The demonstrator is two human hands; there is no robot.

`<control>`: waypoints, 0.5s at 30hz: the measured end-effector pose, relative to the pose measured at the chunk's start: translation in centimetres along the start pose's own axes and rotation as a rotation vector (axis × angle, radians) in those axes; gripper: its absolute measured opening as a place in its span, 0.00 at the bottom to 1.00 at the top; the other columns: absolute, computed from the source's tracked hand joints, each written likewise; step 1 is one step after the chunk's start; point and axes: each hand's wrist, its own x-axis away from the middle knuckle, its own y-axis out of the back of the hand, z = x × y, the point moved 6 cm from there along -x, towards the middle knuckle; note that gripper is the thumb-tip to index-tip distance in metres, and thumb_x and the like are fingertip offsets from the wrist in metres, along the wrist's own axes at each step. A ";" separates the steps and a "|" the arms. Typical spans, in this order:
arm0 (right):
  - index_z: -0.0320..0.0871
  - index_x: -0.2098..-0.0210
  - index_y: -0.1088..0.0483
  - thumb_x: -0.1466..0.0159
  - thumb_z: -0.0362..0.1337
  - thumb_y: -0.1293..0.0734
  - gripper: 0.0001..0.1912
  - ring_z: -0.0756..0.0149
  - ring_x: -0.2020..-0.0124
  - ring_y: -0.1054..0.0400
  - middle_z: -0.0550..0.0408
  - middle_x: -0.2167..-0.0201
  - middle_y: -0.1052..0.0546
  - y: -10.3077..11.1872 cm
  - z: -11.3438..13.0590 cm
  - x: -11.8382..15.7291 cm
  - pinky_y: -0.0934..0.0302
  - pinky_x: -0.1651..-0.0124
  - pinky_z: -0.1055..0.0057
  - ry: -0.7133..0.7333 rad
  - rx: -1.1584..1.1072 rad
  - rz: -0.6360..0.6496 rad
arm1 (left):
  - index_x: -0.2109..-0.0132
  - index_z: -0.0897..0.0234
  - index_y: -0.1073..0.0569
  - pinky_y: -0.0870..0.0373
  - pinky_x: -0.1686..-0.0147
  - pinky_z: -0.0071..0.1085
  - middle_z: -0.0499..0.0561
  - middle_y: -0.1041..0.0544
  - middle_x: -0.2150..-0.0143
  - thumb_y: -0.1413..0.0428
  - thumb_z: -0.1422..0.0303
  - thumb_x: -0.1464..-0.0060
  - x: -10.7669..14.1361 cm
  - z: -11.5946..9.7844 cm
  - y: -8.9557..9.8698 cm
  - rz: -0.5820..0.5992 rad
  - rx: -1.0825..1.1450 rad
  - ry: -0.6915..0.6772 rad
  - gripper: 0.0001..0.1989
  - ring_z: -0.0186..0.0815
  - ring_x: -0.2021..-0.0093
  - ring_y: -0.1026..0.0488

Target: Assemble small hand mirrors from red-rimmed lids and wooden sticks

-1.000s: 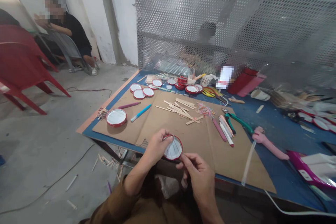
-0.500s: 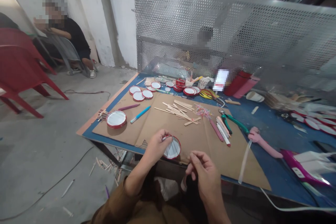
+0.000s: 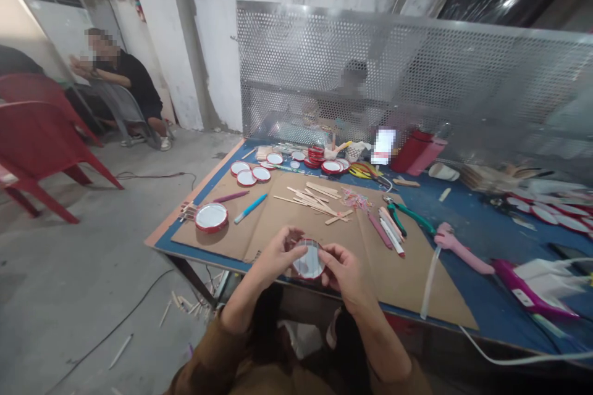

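Both hands hold a small round red-rimmed white disc over the front edge of the cardboard. Thin lines like strings cross its face. My left hand grips its left rim, thumb on the face and fingers curled behind. On the right rim, the thumb and fingers of my right hand are closed. A bit of something thin sticks out left of my left hand, mostly hidden. Farther left on the cardboard lies a thicker red-rimmed white disc with a wooden stick piece at its side.
Cardboard covers part of the blue table. On it lie wooden sticks, a blue pen, several markers and green-handled pliers. A pink glue gun and purple power strip lie right. A perforated metal screen stands behind.
My right hand has moved left and up onto the disc's right rim; it was apart from it before. My left hand stays on the disc. The view has tilted up slightly.
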 end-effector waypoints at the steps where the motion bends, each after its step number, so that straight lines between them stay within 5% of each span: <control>1: 0.41 0.70 0.32 0.49 0.53 0.28 0.21 0.78 0.90 0.44 0.63 0.89 0.32 0.1 0.1 0.1 0.58 0.87 0.83 0.002 -0.018 -0.013 | 0.54 0.64 0.34 0.36 0.73 0.25 0.47 0.29 0.64 0.39 0.56 0.53 0.0 0.2 0.1 -0.023 0.046 0.008 0.23 0.31 0.69 0.32; 15: 0.40 0.70 0.34 0.49 0.53 0.28 0.22 0.78 0.90 0.44 0.62 0.89 0.30 0.9 0.0 0.2 0.53 0.87 0.83 0.110 -0.126 -0.107 | 0.58 0.64 0.32 0.34 0.75 0.25 0.41 0.37 0.74 0.42 0.58 0.52 -0.2 0.5 -0.3 -0.141 -0.137 -0.049 0.17 0.30 0.73 0.35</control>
